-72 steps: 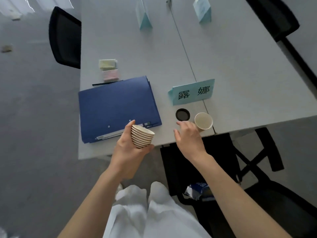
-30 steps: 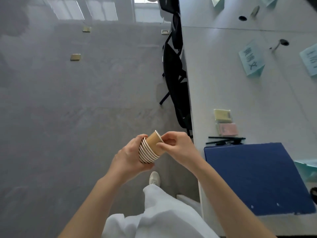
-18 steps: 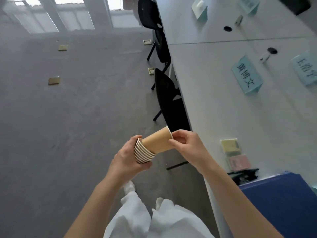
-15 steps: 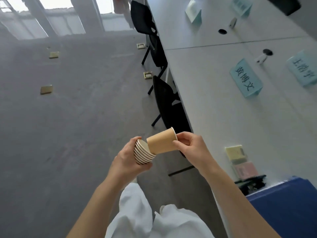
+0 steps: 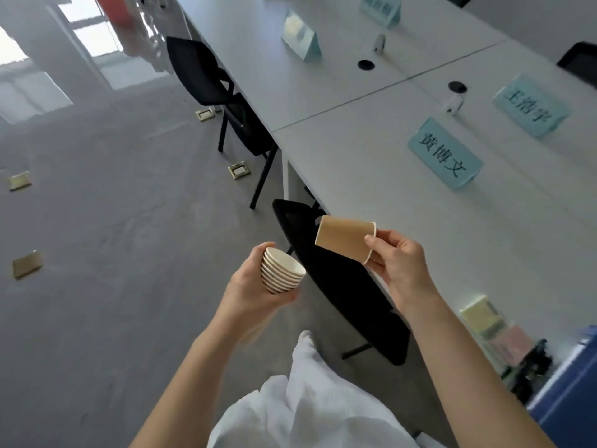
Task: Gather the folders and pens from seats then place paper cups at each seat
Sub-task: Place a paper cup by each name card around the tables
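1. Left hand (image 5: pixel 255 286) grips the cup stack (image 5: pixel 281 270).
2. Right hand (image 5: pixel 400 266) pinches a single paper cup (image 5: pixel 344 236) by its rim, held above the stack.
3. Beyond the right hand, a name card (image 5: pixel 444 154) reads "黄博文".

Soft daylight, window glare upper left, blurred wide-angle edges

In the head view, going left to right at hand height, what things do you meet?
Left hand gripping the stack of cups → single paper cup held on its side → right hand pinching that cup's rim → sticky note pads on the table.
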A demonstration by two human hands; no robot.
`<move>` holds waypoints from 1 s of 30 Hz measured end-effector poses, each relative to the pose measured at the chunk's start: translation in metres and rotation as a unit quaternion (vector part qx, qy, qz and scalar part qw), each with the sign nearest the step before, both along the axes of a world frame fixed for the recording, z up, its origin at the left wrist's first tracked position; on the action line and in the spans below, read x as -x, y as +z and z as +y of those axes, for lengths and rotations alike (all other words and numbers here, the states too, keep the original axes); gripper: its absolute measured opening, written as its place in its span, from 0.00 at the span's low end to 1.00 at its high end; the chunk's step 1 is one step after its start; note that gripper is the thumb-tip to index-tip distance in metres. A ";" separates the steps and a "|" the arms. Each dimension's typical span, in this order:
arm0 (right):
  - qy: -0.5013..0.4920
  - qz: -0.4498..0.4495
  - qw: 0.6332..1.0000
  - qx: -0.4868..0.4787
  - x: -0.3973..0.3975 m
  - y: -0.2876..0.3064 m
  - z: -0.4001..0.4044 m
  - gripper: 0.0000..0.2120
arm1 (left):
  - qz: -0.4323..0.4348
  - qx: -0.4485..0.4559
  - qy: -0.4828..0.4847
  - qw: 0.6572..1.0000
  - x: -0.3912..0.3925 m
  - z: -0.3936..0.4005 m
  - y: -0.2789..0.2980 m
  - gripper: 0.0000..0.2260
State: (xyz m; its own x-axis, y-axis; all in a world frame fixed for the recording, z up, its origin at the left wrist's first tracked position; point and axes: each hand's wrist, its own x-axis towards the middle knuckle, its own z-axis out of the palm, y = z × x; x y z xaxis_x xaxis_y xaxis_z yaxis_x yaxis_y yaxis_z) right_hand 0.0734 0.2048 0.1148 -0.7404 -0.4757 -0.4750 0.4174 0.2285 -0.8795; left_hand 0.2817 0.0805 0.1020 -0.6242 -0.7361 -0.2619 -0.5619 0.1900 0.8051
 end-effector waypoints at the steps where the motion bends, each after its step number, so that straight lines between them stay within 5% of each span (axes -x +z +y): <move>1: -0.012 0.041 0.999 -0.024 0.015 -0.005 -0.009 0.03 | 0.002 -0.001 -0.007 1.000 0.010 -0.010 0.000 0.34; 6: 0.016 0.259 0.938 -0.232 0.085 -0.028 -0.047 0.10 | -0.010 -0.009 -0.032 0.999 0.053 -0.054 -0.005 0.34; 15: 0.124 0.352 0.806 -0.460 0.153 -0.074 -0.077 0.06 | -0.023 -0.031 -0.033 0.999 0.112 -0.107 -0.003 0.34; 21: 0.173 0.382 0.755 -0.505 0.145 -0.086 -0.089 0.08 | -0.014 -0.041 -0.052 0.998 0.137 -0.133 -0.009 0.35; 26: 0.129 0.428 0.790 -0.420 0.125 -0.064 -0.124 0.14 | -0.015 -0.050 -0.059 0.997 0.136 -0.171 -0.015 0.34; 30: 0.181 0.351 0.885 -0.246 0.085 -0.016 -0.197 0.09 | -0.019 -0.033 -0.085 0.996 0.123 -0.214 -0.017 0.35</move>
State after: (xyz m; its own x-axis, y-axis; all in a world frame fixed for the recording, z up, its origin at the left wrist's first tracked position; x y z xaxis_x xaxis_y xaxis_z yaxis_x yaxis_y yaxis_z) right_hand -0.0113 0.0076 0.0983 -0.7760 -0.6064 -0.1734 -0.3722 0.6622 -0.6503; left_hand 0.1591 -0.1337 0.0846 -0.7275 -0.6003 -0.3321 -0.5563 0.2328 0.7977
